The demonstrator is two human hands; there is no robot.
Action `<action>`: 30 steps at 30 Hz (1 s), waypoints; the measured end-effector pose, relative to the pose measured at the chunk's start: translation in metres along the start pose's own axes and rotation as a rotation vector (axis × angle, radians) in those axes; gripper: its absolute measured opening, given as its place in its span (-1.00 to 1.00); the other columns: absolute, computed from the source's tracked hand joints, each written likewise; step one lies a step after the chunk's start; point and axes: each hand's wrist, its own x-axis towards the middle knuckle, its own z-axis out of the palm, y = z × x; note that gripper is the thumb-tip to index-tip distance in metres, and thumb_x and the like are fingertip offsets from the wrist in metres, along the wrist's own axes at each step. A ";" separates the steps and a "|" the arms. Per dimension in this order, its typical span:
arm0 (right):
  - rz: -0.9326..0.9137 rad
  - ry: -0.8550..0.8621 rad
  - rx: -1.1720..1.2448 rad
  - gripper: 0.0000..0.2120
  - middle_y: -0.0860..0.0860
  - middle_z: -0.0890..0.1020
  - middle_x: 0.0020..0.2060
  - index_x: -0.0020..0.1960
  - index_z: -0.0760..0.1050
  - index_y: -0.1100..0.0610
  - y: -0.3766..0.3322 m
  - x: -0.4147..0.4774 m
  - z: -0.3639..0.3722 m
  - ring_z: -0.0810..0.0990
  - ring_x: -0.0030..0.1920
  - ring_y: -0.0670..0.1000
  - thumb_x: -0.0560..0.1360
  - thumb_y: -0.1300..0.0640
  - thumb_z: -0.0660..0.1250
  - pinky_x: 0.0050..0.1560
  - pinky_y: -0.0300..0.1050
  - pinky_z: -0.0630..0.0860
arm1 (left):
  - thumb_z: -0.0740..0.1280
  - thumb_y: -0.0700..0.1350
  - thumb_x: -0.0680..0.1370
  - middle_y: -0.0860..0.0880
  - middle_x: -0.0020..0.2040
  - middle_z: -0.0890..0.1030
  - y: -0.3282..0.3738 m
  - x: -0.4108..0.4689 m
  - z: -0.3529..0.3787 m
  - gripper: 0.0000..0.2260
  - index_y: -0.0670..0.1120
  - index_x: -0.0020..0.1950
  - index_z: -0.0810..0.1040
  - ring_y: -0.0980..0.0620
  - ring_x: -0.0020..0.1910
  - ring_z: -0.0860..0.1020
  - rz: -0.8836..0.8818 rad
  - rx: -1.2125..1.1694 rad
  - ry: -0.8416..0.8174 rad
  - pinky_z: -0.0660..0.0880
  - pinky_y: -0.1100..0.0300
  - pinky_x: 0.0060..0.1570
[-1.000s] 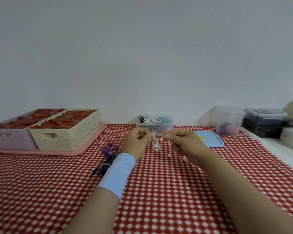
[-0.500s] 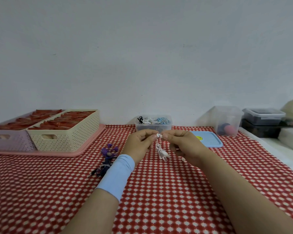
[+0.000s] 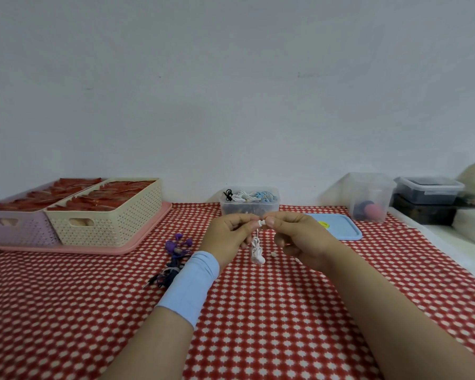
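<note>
Since a second ago our left hand and right hand have drawn together, both pinching the white earphone above the checked tablecloth; its coiled cable dangles between them.

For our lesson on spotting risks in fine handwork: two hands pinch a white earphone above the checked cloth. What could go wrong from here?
The left hand and right hand pinch the white earphone by fingertips only; so small a grip could slip and drop it.
Its bundled cable dangles loose below and might unwind or tangle.
The small white piece lying on the checked cloth blends with the white dots and could be lost or brushed away.
</note>
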 end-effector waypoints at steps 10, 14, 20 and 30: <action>0.122 -0.068 0.018 -0.77 0.00 0.63 -0.18 0.13 0.69 0.13 -0.001 -0.001 -0.004 0.43 -0.41 -0.10 0.52 0.15 0.39 -0.54 -0.31 0.19 | 0.41 -0.21 0.55 0.02 -0.38 0.61 0.001 -0.002 -0.002 -0.88 -0.05 0.02 0.69 0.15 -0.39 0.53 -0.002 -0.014 -0.048 0.54 0.30 -0.26; 0.110 -0.068 0.057 -0.79 0.04 0.61 -0.13 0.01 0.73 0.08 -0.002 -0.001 -0.004 0.44 -0.42 -0.10 0.40 0.09 0.45 -0.55 -0.32 0.19 | 0.39 -0.25 0.54 0.05 -0.39 0.62 0.003 -0.002 -0.002 -0.88 -0.04 -0.05 0.66 0.16 -0.40 0.54 -0.017 -0.093 -0.038 0.53 0.29 -0.28; 0.079 -0.051 0.052 -0.82 0.02 0.66 -0.12 -0.03 0.71 0.07 -0.001 -0.001 -0.006 0.45 -0.41 -0.08 0.40 0.08 0.44 -0.51 -0.30 0.18 | 0.36 -0.24 0.57 0.01 -0.35 0.61 0.003 -0.002 -0.002 -0.87 -0.02 -0.03 0.64 0.13 -0.37 0.55 -0.011 -0.084 -0.077 0.53 0.30 -0.26; 0.063 -0.037 -0.022 -0.79 0.08 0.72 -0.06 0.16 0.67 0.18 -0.001 -0.002 -0.005 0.45 -0.40 -0.06 0.57 0.18 0.35 -0.51 -0.29 0.19 | 0.34 -0.20 0.59 -0.05 -0.33 0.63 0.002 -0.001 -0.002 -0.90 -0.05 -0.01 0.65 0.08 -0.34 0.57 -0.007 -0.031 -0.086 0.56 0.25 -0.24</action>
